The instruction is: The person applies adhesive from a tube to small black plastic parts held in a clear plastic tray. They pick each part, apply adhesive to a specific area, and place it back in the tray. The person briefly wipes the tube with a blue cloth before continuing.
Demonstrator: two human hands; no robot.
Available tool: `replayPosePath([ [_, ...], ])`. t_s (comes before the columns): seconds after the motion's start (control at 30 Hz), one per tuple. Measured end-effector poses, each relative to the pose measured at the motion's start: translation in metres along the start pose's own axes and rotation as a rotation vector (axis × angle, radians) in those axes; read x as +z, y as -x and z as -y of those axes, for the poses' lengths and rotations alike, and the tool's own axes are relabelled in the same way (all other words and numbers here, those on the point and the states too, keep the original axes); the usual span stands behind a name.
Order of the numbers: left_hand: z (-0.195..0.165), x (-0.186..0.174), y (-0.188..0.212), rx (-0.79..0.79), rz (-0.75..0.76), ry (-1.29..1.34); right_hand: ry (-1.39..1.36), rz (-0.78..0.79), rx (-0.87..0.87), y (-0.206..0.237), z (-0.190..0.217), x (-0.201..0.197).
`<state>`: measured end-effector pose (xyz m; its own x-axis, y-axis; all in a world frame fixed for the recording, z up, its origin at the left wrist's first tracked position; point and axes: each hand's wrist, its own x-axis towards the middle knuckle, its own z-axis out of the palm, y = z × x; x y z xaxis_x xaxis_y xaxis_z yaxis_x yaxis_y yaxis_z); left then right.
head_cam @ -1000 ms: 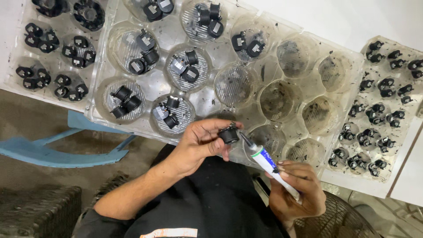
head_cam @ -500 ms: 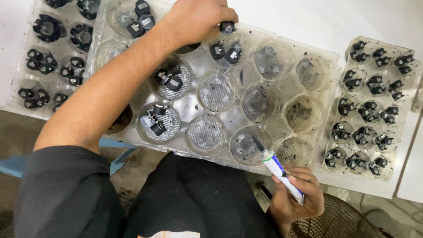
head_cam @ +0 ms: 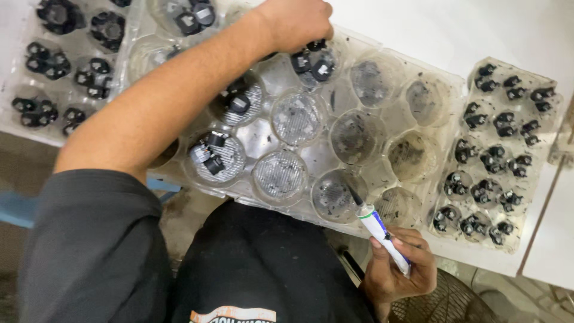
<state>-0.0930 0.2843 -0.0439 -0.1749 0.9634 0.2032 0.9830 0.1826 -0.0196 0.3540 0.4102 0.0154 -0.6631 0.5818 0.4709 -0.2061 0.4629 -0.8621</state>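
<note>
- Fingers of your left hand (head_cam: 297, 23) are bunched over small black parts (head_cam: 314, 61) in a far cup of the clear moulded tray (head_cam: 382, 179); whether they pinch one, you cannot tell.
- Your right hand (head_cam: 397, 269) is wrapped round a white glue tube (head_cam: 381, 233), near your lap.
- Its long axis points nozzle-first up and left, toward the tray's near cups, well apart from the left hand.

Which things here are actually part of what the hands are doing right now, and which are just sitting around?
In use:
left hand, on small black parts in a cup
big clear cup tray
right hand, holding the white tube with dark nozzle

Lying about:
right tray of black parts
left tray of black parts
wire grille
</note>
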Motion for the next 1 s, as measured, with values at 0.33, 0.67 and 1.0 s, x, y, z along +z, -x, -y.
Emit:
replayPosePath([
  [0.33,-0.09,-0.112,0.132,-0.263,-0.224,-0.143,-0.045,0.174,0.059,0.016,-0.003,0.013],
  [0.67,-0.177,-0.164,0.389,-0.815,-0.461,0.03,-0.211,0.37,0.002,0.053,0.028,0.109],
  [1.0,-0.256,-0.059,0.563,-1.49,-0.49,-0.011,-0.229,0.409,-0.033,0.113,0.078,0.155],
])
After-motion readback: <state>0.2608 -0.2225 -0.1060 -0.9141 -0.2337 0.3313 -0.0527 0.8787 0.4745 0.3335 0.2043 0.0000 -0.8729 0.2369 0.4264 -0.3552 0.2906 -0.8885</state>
